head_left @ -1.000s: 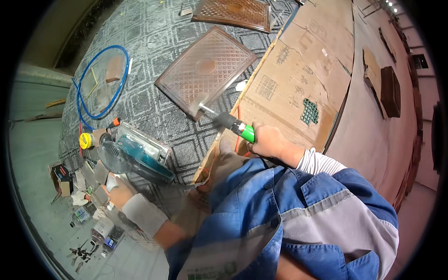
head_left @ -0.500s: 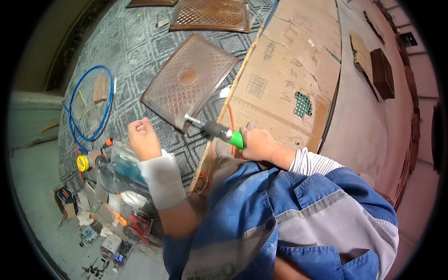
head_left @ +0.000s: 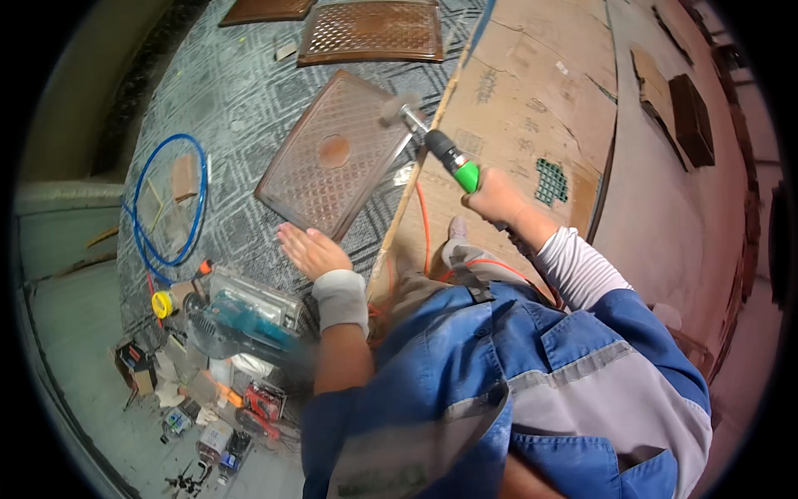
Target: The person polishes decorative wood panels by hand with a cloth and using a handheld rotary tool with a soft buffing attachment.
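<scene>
My right hand is wrapped round the grip of a green-and-black drill. A blurred round attachment on its metal shaft lies over the far right corner of a brown patterned panel. That panel rests at a slant on a grey patterned cloth and has a round plain spot in its middle. My left hand lies flat with its fingers stretched out and holds nothing. It is by the panel's near edge; whether it touches cannot be told.
Another brown panel lies farther back. Cardboard covers the area to the right. At left are a coiled blue hose, a teal power tool and a yellow roll. An orange cord runs by my feet.
My right hand has moved the drill away and right, from the panel's near corner to its far right corner. My left hand has shifted right and its curled fingers have straightened.
</scene>
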### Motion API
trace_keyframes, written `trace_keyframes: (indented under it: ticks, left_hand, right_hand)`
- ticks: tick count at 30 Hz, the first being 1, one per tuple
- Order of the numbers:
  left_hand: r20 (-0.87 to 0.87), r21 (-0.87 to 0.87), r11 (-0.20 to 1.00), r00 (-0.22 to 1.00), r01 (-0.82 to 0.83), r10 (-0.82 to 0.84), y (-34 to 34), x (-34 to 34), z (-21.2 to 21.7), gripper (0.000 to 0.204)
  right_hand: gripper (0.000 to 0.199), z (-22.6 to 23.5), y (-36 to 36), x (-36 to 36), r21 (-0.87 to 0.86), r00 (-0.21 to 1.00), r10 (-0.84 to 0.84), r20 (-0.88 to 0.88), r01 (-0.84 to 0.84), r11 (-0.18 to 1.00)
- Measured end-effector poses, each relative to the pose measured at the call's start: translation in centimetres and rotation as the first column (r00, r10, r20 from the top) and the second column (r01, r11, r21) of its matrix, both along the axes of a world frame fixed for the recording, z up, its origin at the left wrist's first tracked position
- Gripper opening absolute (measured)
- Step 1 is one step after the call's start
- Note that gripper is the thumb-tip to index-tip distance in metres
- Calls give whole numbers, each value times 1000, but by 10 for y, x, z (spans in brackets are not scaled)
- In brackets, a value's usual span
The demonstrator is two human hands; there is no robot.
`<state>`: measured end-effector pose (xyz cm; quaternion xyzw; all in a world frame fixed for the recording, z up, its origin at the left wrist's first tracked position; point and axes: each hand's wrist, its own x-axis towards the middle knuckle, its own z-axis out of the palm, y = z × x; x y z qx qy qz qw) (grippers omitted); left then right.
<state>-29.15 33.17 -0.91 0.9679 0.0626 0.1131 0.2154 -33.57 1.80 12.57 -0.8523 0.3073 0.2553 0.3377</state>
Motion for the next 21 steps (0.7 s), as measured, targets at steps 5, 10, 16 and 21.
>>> trace_keyframes:
  ticks: [5, 10, 16, 21]
  left_hand:
    - [37, -37, 999, 999, 13, -11, 0, -1, 6, 54]
    - [61, -15, 1000, 998, 10, -9, 1, -1, 9, 54]
    - [76, -17, 1000, 997, 20, -19, -3, 1, 12, 53]
    - [68, -20, 1000, 998, 14, -13, -3, 0, 17, 53]
  right_hand:
    - [43, -4, 51, 16, -87, 922, 384, 54, -379, 921]
    - [39, -15, 87, 56, -65, 927, 305, 216, -298, 952]
    - [41, -10, 139, 77, -90, 912, 392, 123, -383, 919]
    - [36, -2, 152, 82, -43, 862, 498, 90, -497, 867]
